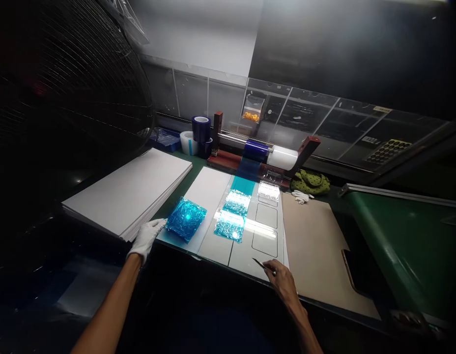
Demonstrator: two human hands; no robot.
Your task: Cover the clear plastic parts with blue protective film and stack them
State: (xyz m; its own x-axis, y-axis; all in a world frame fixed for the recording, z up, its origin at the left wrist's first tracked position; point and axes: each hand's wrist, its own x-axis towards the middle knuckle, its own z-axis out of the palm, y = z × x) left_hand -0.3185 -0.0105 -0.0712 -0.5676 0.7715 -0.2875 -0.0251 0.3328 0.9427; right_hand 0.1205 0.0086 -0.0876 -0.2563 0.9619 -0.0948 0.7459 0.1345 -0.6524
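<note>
— What is held, and why so?
— A craft knife (pixel 258 263) is pinched in the closed right hand (pixel 281 282) over the marked white board (pixel 267 216); crumpled blue film (pixel 185 219) appears steadied by the open, gloved left hand (pixel 147 239).

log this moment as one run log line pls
left hand: white-gloved, at edge of crumpled blue film | right hand: bare, holding craft knife | under both: white board
</note>
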